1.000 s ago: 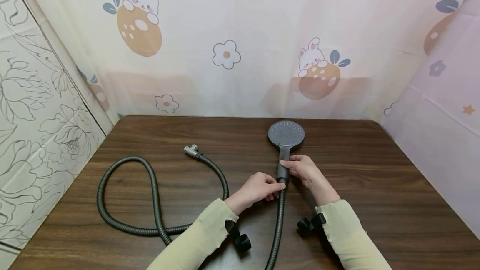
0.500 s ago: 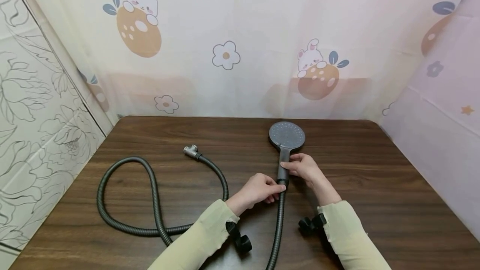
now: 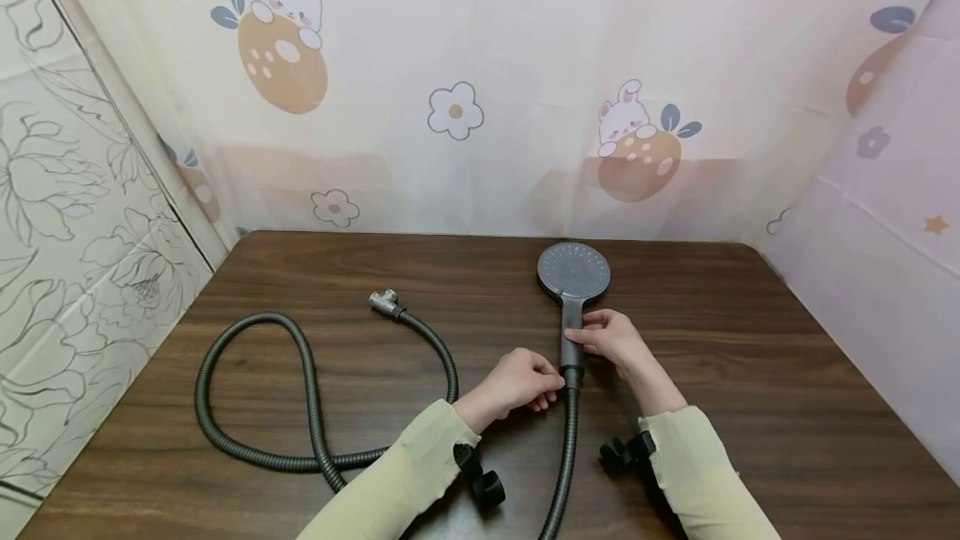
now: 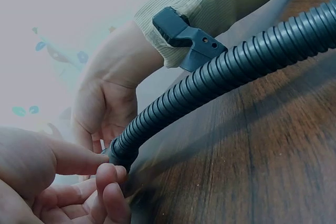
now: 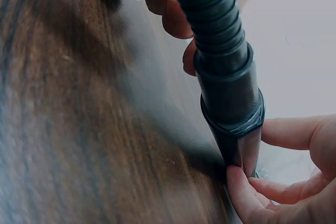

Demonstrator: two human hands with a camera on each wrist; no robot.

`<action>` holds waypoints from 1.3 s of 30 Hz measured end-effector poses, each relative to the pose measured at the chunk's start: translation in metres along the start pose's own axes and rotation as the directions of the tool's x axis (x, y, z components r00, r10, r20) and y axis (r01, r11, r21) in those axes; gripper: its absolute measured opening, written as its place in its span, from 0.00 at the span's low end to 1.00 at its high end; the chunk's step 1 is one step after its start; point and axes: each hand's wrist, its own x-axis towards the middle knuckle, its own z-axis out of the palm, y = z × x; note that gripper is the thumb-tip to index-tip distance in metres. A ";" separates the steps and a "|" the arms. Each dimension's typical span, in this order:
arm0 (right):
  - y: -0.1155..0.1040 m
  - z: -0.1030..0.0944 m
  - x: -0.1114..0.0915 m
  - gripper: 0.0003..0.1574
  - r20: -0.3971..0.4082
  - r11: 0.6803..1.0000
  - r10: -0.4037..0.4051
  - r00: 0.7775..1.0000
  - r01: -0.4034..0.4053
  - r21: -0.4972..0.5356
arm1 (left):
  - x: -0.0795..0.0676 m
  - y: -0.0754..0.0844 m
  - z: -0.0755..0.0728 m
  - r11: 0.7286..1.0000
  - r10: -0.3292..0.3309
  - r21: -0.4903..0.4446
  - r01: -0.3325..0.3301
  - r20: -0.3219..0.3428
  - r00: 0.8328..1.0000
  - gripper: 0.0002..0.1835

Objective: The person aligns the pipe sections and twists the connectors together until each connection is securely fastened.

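Observation:
A grey handheld shower head point(image 3: 573, 272) lies near the back of the table, spray face up. My right hand point(image 3: 611, 338) grips its handle, and the right wrist view shows thumb and fingers pinching it. Below the handle, a dark collar point(image 5: 231, 95) joins a ribbed black shower hose point(image 3: 566, 448). My left hand point(image 3: 513, 382) is just left of this collar, thumb tip at its edge and fingers loosely bent. In the left wrist view, the left thumb and fingertips point(image 4: 114, 198) are close against the collar; their exact contact is partly hidden.
The rest of the hose point(image 3: 307, 390) loops across the left of the wooden table point(image 3: 720, 340), partly under the left sleeve. Its free end carries a metal fitting point(image 3: 386, 303). A patterned curtain point(image 3: 517, 173) hangs along the back edge. Both wrists wear black camera mounts.
My left thumb has slid off the top of the collar to its left side, leaving the collar exposed. The hose has shifted slightly right. My right hand keeps holding the handle.

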 end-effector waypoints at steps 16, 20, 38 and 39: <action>-0.004 -0.007 -0.001 0.36 0.012 1.000 -0.023 1.000 0.022 0.014 | 0.001 0.007 -0.014 1.000 0.007 0.005 -0.007 -0.002 1.000 0.07; -0.005 -0.009 0.000 0.34 -0.001 0.999 -0.038 0.999 0.038 0.010 | 0.001 0.007 -0.023 1.000 0.006 -0.026 -0.006 -0.024 1.000 0.09; -0.014 -0.021 0.002 0.24 -0.006 0.964 -0.258 0.966 0.256 -0.071 | 0.003 0.014 -0.076 0.999 0.048 0.025 -0.045 -0.121 0.991 0.13; -0.015 -0.022 0.002 0.24 -0.004 0.959 -0.273 0.962 0.272 -0.079 | 0.002 0.014 -0.080 0.998 0.048 0.034 -0.044 -0.129 0.990 0.13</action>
